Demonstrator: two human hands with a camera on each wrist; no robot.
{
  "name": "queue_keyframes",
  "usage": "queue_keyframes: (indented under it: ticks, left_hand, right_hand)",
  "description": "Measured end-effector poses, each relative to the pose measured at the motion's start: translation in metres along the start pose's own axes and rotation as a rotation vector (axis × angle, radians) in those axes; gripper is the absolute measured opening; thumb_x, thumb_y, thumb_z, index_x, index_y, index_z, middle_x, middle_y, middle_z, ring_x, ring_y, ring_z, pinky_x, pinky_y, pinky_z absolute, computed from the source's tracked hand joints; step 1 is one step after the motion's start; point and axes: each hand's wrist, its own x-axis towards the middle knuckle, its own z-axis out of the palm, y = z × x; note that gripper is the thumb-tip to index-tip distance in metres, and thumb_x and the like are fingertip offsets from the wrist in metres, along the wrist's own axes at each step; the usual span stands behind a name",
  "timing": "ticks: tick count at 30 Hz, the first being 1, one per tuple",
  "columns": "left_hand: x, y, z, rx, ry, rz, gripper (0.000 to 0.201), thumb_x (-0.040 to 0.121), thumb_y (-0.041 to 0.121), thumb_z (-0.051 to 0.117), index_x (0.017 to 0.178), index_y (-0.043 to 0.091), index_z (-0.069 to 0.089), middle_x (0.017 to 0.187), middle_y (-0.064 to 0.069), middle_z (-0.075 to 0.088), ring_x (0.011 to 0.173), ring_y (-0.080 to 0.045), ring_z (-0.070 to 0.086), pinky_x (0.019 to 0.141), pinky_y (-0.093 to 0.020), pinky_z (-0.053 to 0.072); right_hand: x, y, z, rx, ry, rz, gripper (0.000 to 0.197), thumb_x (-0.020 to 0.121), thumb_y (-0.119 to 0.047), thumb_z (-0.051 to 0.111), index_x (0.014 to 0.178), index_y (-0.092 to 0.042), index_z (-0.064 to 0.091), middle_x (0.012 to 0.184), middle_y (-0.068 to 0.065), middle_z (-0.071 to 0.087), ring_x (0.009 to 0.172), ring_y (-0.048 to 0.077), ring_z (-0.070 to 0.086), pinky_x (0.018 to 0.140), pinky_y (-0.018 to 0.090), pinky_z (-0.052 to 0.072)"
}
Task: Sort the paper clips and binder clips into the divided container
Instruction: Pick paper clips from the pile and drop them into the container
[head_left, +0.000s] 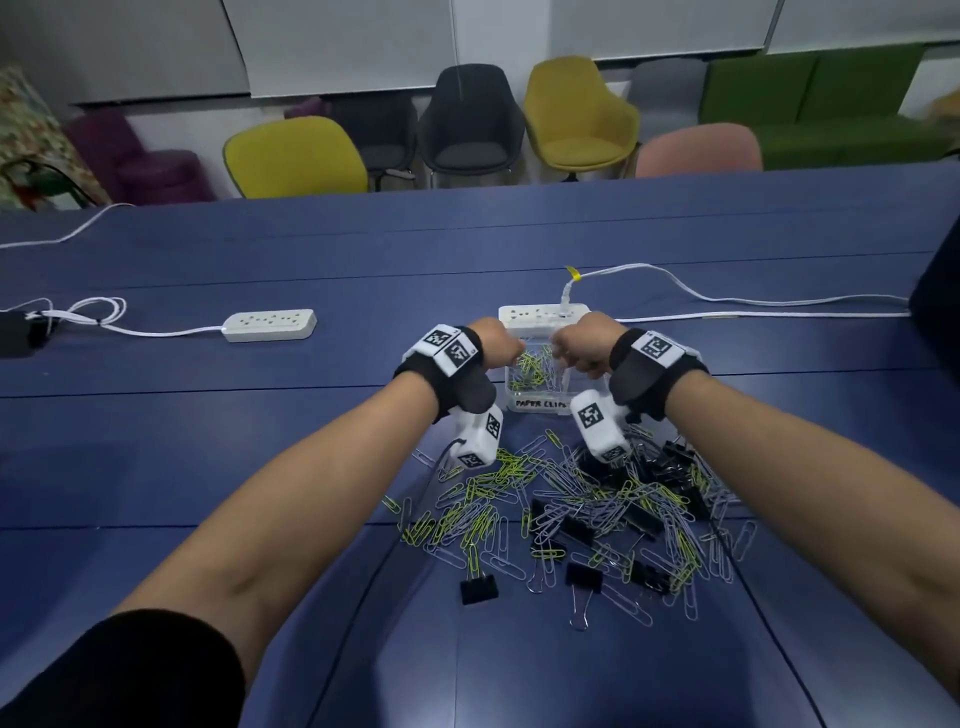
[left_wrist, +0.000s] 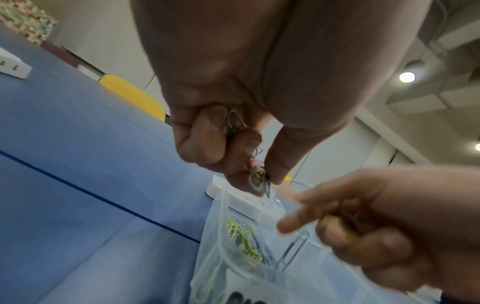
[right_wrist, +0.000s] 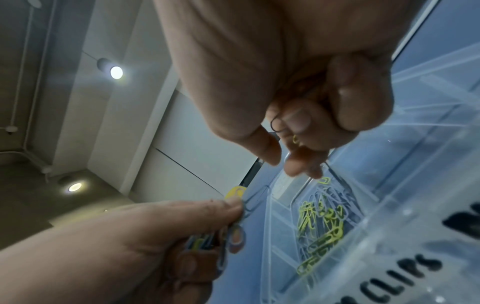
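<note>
A clear divided container (head_left: 540, 404) labelled "PAPER CLIPS" stands mid-table, with yellow and grey paper clips (head_left: 530, 370) in its near compartment. My left hand (head_left: 511, 349) hovers over its left rim and pinches several grey paper clips (left_wrist: 259, 182) between thumb and fingers. My right hand (head_left: 563, 351) hangs over the right rim, its fingers curled round more paper clips (right_wrist: 294, 138). One grey clip (left_wrist: 293, 253) stands against the container wall (left_wrist: 215, 236). A mixed pile of paper clips (head_left: 519, 499) and black binder clips (head_left: 478, 590) lies in front of the container.
A white power strip (head_left: 270, 325) lies to the left, and a second one (head_left: 543, 313) sits right behind the container with a plugged white cable (head_left: 727, 301). A black box (head_left: 15, 338) is at the left edge. Chairs (head_left: 296, 156) line the far side.
</note>
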Motion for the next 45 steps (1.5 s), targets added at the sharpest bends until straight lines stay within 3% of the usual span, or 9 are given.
queue_keyframes:
  ticks: [5,11,16,19,23,26,30,40,45]
  left_hand:
    - [0.013,0.013,0.011,-0.028,0.033,-0.033,0.033,0.088,0.036,0.058,0.100,0.008,0.070,0.092,-0.009,0.067,0.073,-0.025,0.058,0.062,-0.027,0.045]
    - [0.017,0.019,0.017,-0.257,0.056,-0.052,0.018,0.088,0.021,0.061,0.099,0.007,0.063,0.095,-0.007,0.066,0.085,-0.025,0.063,0.083,-0.033,0.056]
    - [0.012,0.017,0.016,-0.470,0.092,-0.022,0.019,0.097,0.016,0.045,0.105,0.007,0.059,0.094,-0.013,0.063,0.079,-0.028,0.067,0.072,-0.040,0.062]
    - [0.000,0.006,0.012,-0.551,0.069,0.040,0.030,0.098,0.022,0.047,0.116,0.004,0.061,0.102,-0.012,0.064,0.082,-0.026,0.067,0.070,-0.038,0.061]
    - [-0.025,-0.014,0.008,-0.403,0.033,0.181,0.026,0.097,0.032,0.051,0.107,0.013,0.065,0.099,-0.003,0.073,0.077,-0.015,0.070,0.064,-0.027,0.055]
    - [-0.049,-0.021,0.014,-0.159,0.054,0.284,0.019,0.095,0.034,0.056,0.097,0.017,0.065,0.086,0.001,0.074,0.070,-0.011,0.069,0.061,-0.021,0.049]
    - [-0.070,-0.026,0.031,0.096,-0.131,0.376,0.020,0.091,0.032,0.062,0.110,0.025,0.066,0.100,0.008,0.069,0.084,-0.008,0.064,0.084,-0.029,0.052]
    - [-0.081,-0.020,0.064,0.550,-0.198,0.604,0.048,0.092,0.038,0.056,0.138,0.022,0.051,0.141,0.000,0.051,0.123,-0.022,0.048,0.104,-0.040,0.041]
    - [-0.084,-0.035,0.067,0.494,-0.170,0.581,0.041,0.085,0.044,0.064,0.125,0.031,0.061,0.127,0.004,0.056,0.116,-0.018,0.053,0.099,-0.041,0.046]
  right_hand:
    - [0.008,-0.007,-0.009,0.276,-0.002,0.047,0.018,0.095,-0.004,0.042,0.083,-0.007,0.056,0.062,0.005,0.045,0.046,0.014,0.029,0.037,0.017,0.024]
    - [0.021,-0.017,-0.007,0.669,-0.066,0.105,0.031,0.100,-0.023,0.042,0.124,-0.003,0.040,0.102,0.016,0.045,0.073,0.030,0.055,0.042,0.024,0.049]
    - [0.029,-0.010,-0.002,0.694,-0.148,0.054,0.024,0.096,-0.045,0.044,0.099,-0.021,0.040,0.071,0.005,0.026,0.054,0.016,0.024,0.051,0.029,0.022]
    - [0.021,-0.003,-0.006,0.667,-0.169,-0.007,0.035,0.096,-0.048,0.042,0.077,-0.019,0.040,0.069,0.004,0.037,0.056,0.017,0.032,0.053,0.028,0.024]
    - [-0.014,0.007,-0.019,0.441,-0.113,-0.212,0.034,0.098,-0.035,0.049,0.103,-0.006,0.064,0.086,0.010,0.069,0.074,0.021,0.067,0.066,0.028,0.049]
    - [-0.040,0.026,-0.030,0.013,-0.089,-0.351,0.019,0.092,-0.023,0.061,0.086,-0.007,0.068,0.070,0.007,0.069,0.056,0.015,0.066,0.048,0.022,0.044]
    - [-0.057,0.052,-0.034,-0.482,-0.159,-0.381,0.009,0.086,-0.026,0.069,0.082,-0.019,0.073,0.069,-0.003,0.072,0.058,0.005,0.067,0.059,0.018,0.049]
    - [-0.073,0.056,-0.002,-0.784,-0.211,-0.445,0.030,0.076,-0.035,0.076,0.105,-0.034,0.071,0.084,-0.010,0.064,0.079,0.011,0.062,0.070,0.025,0.050]
    - [-0.072,0.054,0.008,-0.889,-0.152,-0.555,0.015,0.082,-0.038,0.072,0.095,-0.033,0.074,0.073,-0.018,0.050,0.077,0.009,0.052,0.067,0.024,0.038]
